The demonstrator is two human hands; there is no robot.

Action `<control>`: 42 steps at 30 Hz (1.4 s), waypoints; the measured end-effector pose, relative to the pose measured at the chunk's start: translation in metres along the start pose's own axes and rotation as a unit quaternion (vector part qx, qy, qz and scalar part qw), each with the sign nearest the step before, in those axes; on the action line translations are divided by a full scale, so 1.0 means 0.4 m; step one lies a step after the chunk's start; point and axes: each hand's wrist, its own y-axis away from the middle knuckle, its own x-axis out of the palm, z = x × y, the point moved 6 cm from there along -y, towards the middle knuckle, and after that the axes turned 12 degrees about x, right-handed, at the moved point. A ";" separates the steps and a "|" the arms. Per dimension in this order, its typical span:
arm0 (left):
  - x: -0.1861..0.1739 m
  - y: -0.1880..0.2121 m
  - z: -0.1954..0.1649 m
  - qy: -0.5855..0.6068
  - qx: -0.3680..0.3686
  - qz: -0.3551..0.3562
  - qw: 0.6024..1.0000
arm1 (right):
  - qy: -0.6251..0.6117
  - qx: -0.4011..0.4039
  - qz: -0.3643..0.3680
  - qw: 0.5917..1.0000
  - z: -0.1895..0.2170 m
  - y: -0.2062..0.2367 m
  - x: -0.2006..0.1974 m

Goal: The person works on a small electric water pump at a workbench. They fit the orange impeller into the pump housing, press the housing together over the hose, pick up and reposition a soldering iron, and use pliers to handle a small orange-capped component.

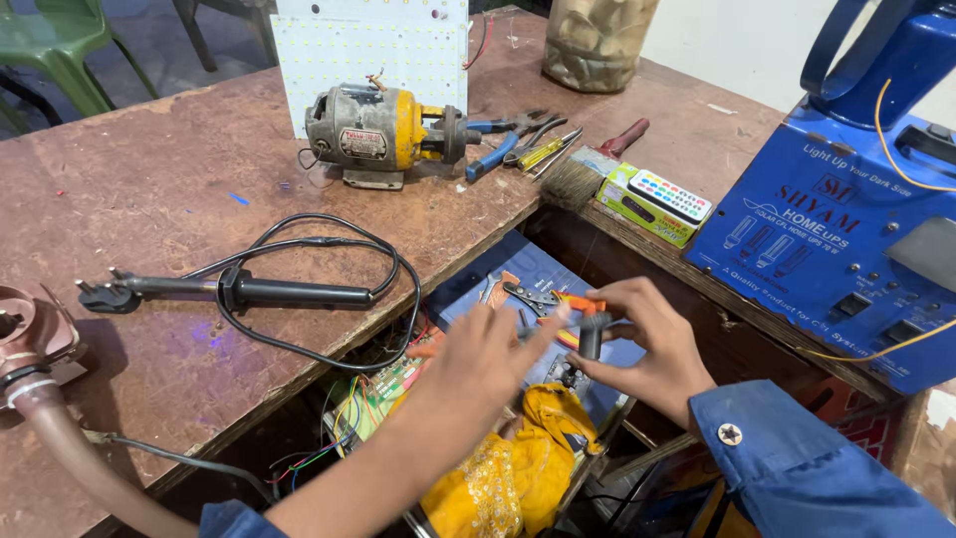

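Observation:
My right hand (645,347) pinches a small black cylindrical part (591,337) between thumb and fingers, over an open recess below the table's edge. My left hand (485,361) is blurred, its fingers spread and reaching toward that part; its fingertips are close to an orange-handled tool (581,303) lying on a blue panel (538,279) in the recess. Whether the left fingers touch the part is unclear. A pair of dark cutters (526,296) lies on the same panel.
On the brown table (149,199) lie a black soldering iron with its coiled cord (289,293), a small electric motor (383,128), a white LED panel (368,50), pliers and screwdrivers (518,139), a brush (576,179). A blue power unit (846,219) stands right. Yellow cloth (508,468) and wires (349,418) fill the recess.

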 end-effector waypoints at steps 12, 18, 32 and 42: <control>-0.022 -0.016 -0.003 0.004 0.068 0.029 0.997 | -0.032 -0.018 0.015 0.999 0.015 0.000 -0.004; -0.005 0.007 0.002 -0.031 0.037 0.049 0.998 | -0.011 0.013 0.004 1.000 -0.001 -0.001 0.000; 0.061 0.001 -0.070 0.246 -0.165 -0.072 0.952 | 0.012 0.011 -0.031 0.999 0.006 0.000 -0.006; 0.086 -0.025 -0.106 0.382 -0.238 -0.175 0.876 | 0.008 0.059 -0.029 0.998 -0.010 0.001 -0.008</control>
